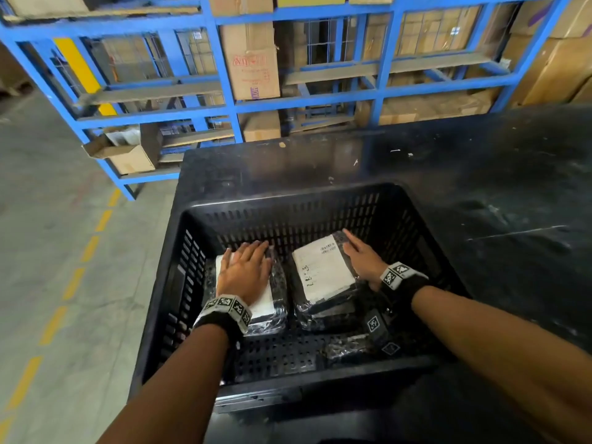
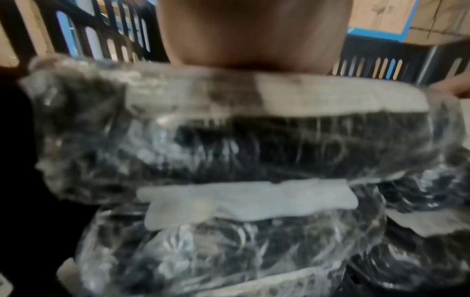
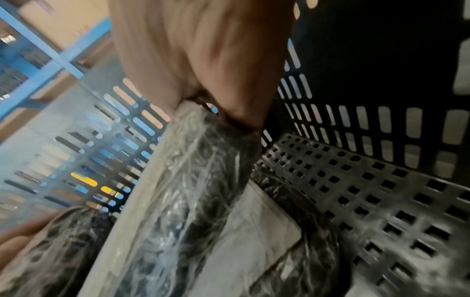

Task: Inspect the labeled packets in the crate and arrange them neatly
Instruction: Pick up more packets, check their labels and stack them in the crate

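The fingers (image 1: 253, 251) of the left hand (image 1: 245, 270) lie straight and spread, flat on the white label of the left packet (image 1: 266, 304), which tops the left stack in the crate (image 1: 288, 201). They curl round nothing; the flat palm reads as pressing the stack down and squaring it, so that it sits level. The left wrist view, though blurred, shows that packet lying on at least one more below it (image 2: 241, 231), label upward.

The right hand (image 1: 365, 264) works differently. Its fingers lie straight along the right edge of the right packet (image 1: 323, 270), and the right wrist view shows the thumb over the top of the packet's edge with the fingers against its side, so the hand pinches that edge. The packet is tilted, its right side raised, label up and readable, probably to check the label or to shift it square onto the packets below.

Both stacks stand side by side, close but apart, in the far half of the crate; the floor of the crate to the right is bare. One more small wrapped packet (image 1: 347, 347) lies loose near the front wall, not yet stacked. The crate rests on a dark table (image 1: 480, 174), with blue shelves (image 1: 224, 75) of cartons beyond.
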